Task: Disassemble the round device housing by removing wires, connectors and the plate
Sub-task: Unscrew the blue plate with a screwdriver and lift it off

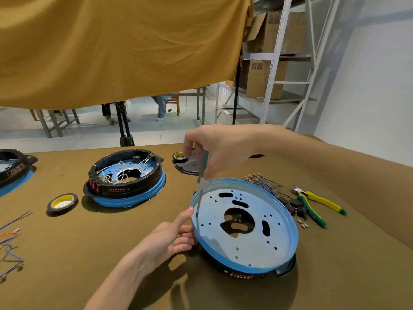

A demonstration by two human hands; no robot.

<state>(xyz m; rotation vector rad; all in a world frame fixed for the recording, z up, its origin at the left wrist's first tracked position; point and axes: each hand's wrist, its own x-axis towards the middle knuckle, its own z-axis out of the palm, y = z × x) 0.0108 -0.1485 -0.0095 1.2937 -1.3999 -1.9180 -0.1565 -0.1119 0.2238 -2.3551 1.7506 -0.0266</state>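
Observation:
The round device housing point(243, 268) lies tilted on the brown table with its blue-rimmed perforated metal plate point(250, 240) facing up. My left hand point(172, 239) holds the housing's left rim, thumb up along the edge. My right hand point(221, 148) grips a screwdriver point(202, 175) upright, its tip set into a hole near the plate's left edge. Removed blue wires with brass terminals point(261, 182) and black connectors point(292, 204) lie just behind the housing to the right.
A second housing point(125, 177), still wired, sits at centre left, a third point(13, 171) at the far left edge. Tape rolls point(62, 203), a black cover point(190, 164), yellow-green pliers point(317, 204), small fuses point(302, 223) and loose wires point(11, 242) lie around.

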